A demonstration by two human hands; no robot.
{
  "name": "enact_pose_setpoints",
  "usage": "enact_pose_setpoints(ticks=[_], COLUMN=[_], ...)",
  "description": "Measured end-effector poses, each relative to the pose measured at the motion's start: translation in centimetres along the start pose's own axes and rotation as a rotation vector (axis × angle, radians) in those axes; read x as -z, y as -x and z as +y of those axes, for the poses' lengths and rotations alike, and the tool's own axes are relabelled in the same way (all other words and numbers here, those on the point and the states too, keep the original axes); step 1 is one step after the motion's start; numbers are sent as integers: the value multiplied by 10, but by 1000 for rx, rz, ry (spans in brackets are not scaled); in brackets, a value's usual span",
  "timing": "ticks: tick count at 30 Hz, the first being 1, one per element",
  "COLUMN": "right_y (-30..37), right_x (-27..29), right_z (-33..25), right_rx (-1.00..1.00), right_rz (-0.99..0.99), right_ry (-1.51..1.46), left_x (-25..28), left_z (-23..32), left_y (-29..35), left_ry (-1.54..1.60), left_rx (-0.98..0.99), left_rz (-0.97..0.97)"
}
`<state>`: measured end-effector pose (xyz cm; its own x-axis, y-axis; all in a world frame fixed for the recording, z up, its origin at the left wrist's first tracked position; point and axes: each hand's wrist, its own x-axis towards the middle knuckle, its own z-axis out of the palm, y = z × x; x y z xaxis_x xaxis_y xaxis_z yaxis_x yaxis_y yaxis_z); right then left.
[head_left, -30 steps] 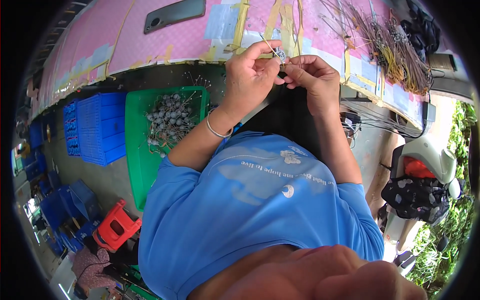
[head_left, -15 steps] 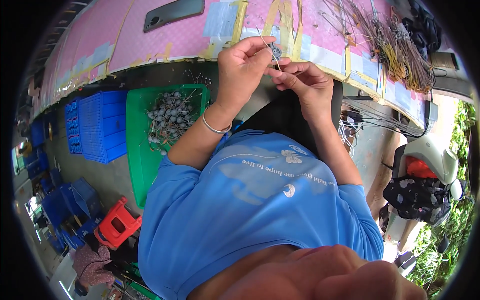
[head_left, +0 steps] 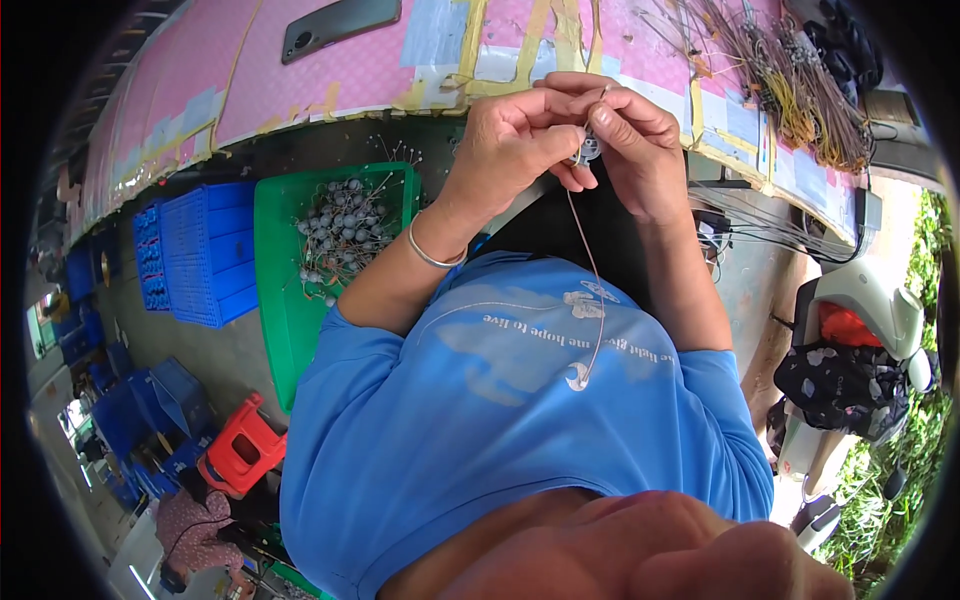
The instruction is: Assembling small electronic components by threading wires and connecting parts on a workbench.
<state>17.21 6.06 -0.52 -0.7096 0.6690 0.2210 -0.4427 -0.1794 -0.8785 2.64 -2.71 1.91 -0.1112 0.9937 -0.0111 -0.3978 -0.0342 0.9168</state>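
Small grey part (head_left: 587, 151) is pinched by the left hand (head_left: 510, 140), between both hands near the table (head_left: 270, 90) edge. Right hand (head_left: 645, 150) is set close against it; its hold cannot be told. Thin wire (head_left: 589, 245) is extended lengthwise toward the shirt (head_left: 500, 440). Both forearms are raised, angled inward.

Little grey part (head_left: 587, 153) is kinda hidden, pinched in the left hand (head_left: 510, 145) right by the right hand (head_left: 645, 150); thin pale wire (head_left: 599, 280) dangles below, bowed a bit.
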Motion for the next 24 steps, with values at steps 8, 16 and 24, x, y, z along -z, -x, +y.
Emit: enact_pose_setpoints(ticks=[8,16,24], right_y=[2,0,-13], right_x=[-6,9,11], right_z=[1,0,-1], right_rx=[-30,-285,-179], right_rz=[204,248,203], right_ry=[-36,-208,-5], left_x=[2,-3,11], left_z=[-7,-21,-13], left_y=[-2,1,-19], left_ry=[147,-49,57], left_rx=[97,-229,-149], left_rz=[37,-63,-140])
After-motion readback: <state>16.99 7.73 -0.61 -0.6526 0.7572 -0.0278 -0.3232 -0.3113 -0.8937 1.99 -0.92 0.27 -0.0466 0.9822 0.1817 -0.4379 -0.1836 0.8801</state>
